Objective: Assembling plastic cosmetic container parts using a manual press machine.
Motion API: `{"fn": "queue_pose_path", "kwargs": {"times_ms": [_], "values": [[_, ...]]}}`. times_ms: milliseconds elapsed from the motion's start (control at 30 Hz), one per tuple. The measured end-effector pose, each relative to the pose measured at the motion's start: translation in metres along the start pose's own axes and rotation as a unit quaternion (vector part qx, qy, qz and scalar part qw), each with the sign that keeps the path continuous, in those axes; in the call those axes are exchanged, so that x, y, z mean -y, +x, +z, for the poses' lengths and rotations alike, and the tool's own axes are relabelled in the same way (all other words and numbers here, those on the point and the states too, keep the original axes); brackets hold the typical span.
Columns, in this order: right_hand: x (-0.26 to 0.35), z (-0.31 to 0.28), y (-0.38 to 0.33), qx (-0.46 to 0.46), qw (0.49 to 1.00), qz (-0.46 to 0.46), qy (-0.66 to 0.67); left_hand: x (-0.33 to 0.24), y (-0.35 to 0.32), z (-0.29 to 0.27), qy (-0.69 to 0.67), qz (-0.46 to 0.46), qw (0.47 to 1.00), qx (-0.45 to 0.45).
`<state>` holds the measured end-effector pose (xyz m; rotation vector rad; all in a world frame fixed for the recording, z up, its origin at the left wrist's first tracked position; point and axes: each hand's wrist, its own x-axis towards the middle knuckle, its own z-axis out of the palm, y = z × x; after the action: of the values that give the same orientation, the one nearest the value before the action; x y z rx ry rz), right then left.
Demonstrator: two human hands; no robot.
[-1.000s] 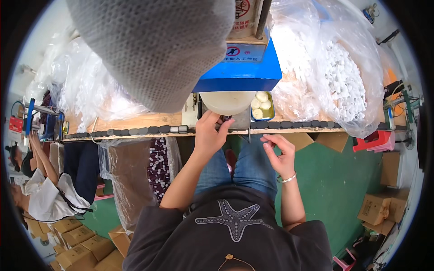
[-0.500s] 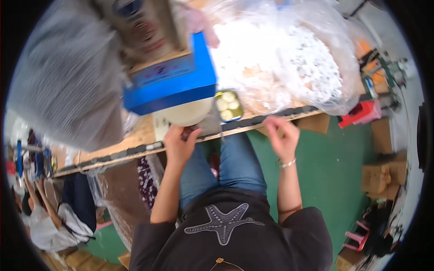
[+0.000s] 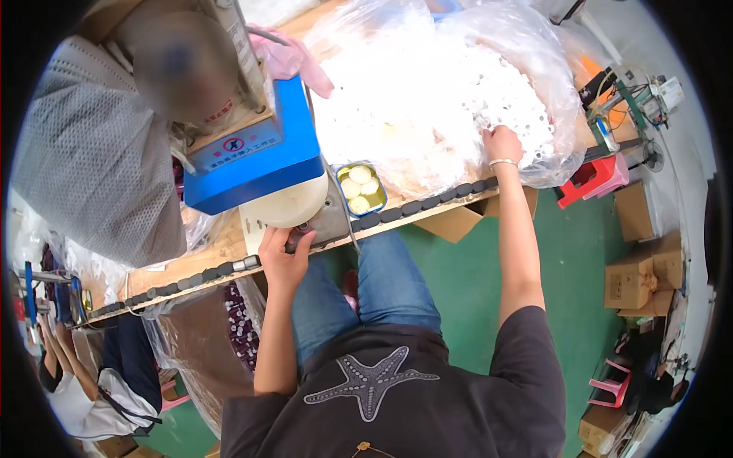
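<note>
My left hand [image 3: 284, 258] is at the front of a blue bench machine [image 3: 256, 172], just below its cream round part [image 3: 286, 202]. Thumb and fingers close round a small dark round part [image 3: 299, 235] at the metal base [image 3: 330, 217]; the fingers partly cover it. Far to the right, my right hand [image 3: 502, 146] reaches into a heap of small white ring-like pieces [image 3: 508, 99] on clear plastic film. Its fingers are curled together among the pieces, and what they pinch is too small to make out.
A blue-rimmed tin [image 3: 361, 189] of pale round discs stands right of the machine. Dark padding [image 3: 435, 201] lines the bench edge. Grey cloth [image 3: 99, 153] hangs at left, and a pink cloth [image 3: 301, 65] lies behind the machine. Cartons [image 3: 645, 282] and a red stool [image 3: 586, 182] stand right.
My right hand has moved from above the bench edge up and right into the white pieces. My left hand stays at the machine base. The view has shifted slightly.
</note>
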<state>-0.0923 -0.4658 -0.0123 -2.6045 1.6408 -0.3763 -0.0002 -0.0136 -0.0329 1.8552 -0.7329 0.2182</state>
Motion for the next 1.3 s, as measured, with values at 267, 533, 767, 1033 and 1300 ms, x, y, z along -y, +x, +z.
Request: {"fn": "queue_pose_path", "kwargs": {"times_ms": [267, 533, 767, 1033, 1300], "values": [[0.003, 0.009, 0.019, 0.044, 0.999, -0.017, 0.027, -0.004, 0.005, -0.002, -0.007, 0.008, 1.0, 0.006], [-0.019, 0.025, 0.037, -0.004, 0.975, -0.169, 0.144, -0.008, 0.006, 0.0, -0.031, 0.01, 0.999, 0.006], [-0.023, 0.0, -0.009, -0.038, 0.903, -0.18, 0.389, -0.013, 0.008, -0.001, -0.026, -0.004, 0.999, 0.02], [0.127, -0.02, -0.152, 0.014, 0.81, -0.521, 0.269, -0.006, 0.006, -0.002, -0.013, 0.004, 1.0, 0.017], [0.142, -0.019, -0.146, -0.062, 0.827, -0.481, 0.283, -0.008, 0.005, -0.001, -0.042, -0.015, 0.999, 0.019]]}}
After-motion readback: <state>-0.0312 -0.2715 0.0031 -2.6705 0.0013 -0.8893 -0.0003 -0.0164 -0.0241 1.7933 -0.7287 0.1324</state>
